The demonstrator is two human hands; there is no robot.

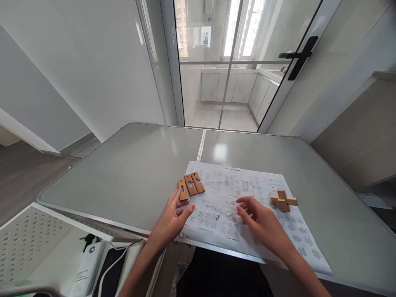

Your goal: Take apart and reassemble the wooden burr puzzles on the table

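Note:
Three flat wooden puzzle pieces (191, 185) with cut-out notches lie side by side at the upper left of a printed paper sheet (229, 237). My left hand (173, 216) is beside the leftmost piece, thumb and fingers apart. Its index fingertip is at that piece's left edge; whether it touches, I cannot tell. Over the middle of the sheet is my right hand (258, 218), its fingers loosely bent and apart, with nothing visible in them. On the sheet's right side sits a cross-shaped assembly of interlocked wooden blocks (282, 202), apart from both hands.
The sheet lies at the front edge of a grey folding table (130, 173) with a centre seam. At the lower left, a white perforated tray (34, 239) holds a white power bank (88, 268), a dark phone-like slab and cables. Beyond the table stands a glass door with a black handle (301, 57).

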